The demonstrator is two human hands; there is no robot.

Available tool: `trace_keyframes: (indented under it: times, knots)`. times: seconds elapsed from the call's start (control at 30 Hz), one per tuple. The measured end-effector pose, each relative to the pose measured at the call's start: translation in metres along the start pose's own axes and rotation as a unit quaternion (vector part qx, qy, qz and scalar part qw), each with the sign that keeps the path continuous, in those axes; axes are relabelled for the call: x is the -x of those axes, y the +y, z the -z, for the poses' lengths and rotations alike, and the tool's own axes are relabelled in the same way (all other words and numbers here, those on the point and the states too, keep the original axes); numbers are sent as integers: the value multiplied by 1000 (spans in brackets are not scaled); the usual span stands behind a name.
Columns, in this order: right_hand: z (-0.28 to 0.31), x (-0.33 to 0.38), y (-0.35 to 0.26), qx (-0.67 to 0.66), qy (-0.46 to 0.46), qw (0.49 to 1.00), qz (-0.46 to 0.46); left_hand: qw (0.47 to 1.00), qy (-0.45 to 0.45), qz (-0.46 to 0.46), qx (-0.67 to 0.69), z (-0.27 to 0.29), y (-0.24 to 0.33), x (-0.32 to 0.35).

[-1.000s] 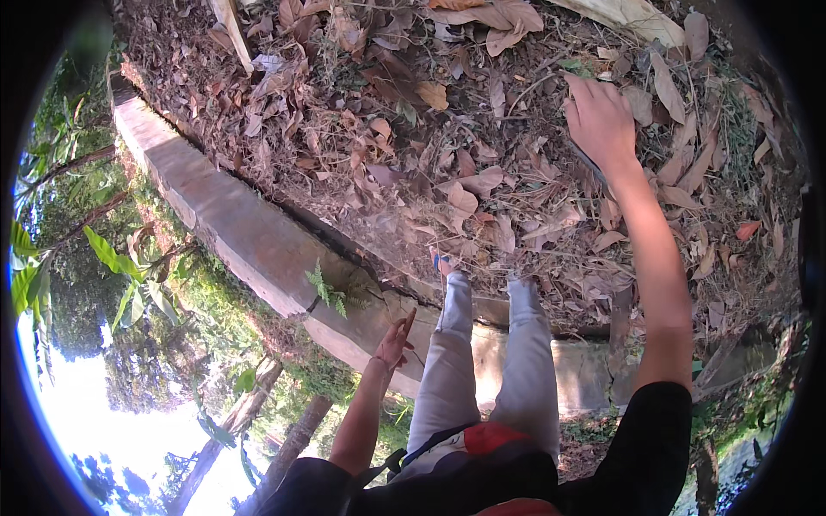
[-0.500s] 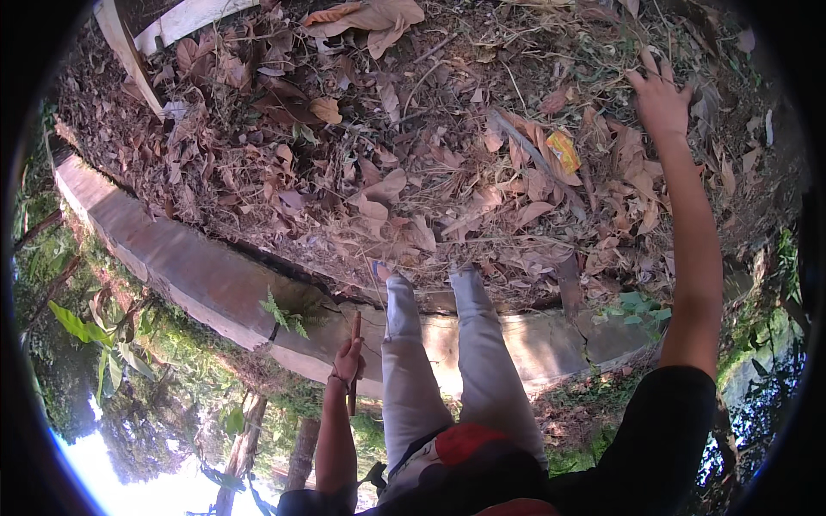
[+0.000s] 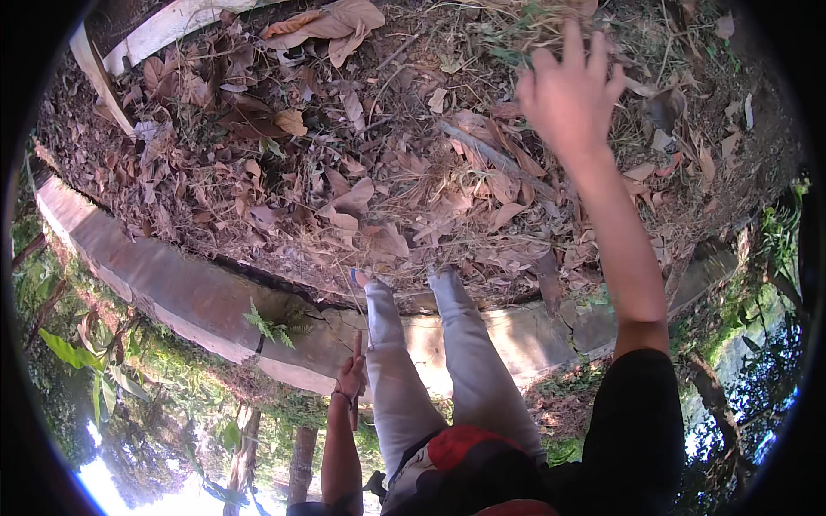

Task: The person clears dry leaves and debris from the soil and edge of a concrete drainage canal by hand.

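Right now, your right hand [image 3: 572,101] is holding its fingers apart, with loose grass [image 3: 520,33] lying just ahead, contact unclear; your left hand [image 3: 349,378], farther from the grass, is gripping a brown stick [image 3: 357,344] that is pointing away from you.

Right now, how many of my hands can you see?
2: your left hand, low and left of centre, closed around a brown stick; your right hand, upper right, spread over dry leaves.

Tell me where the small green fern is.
In the head view, the fern sits left of centre, at the curved concrete ledge, up and left of the left hand.
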State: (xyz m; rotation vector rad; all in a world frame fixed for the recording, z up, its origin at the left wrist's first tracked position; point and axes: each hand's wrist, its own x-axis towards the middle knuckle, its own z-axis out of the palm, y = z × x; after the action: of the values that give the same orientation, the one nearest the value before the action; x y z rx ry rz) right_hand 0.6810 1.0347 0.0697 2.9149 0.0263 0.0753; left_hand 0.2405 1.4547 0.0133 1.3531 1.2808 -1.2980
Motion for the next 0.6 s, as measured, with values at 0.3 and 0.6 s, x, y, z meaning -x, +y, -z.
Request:
trace_keyframes:
  times: [0.3,0.6]
  knots:
    - [-128,41,-44,-6,-205,973,110,996,3,-88,19,5,48,26]
    - [-93,50,92,190,-116,967,121,995,51,-56,59,41,4,2]
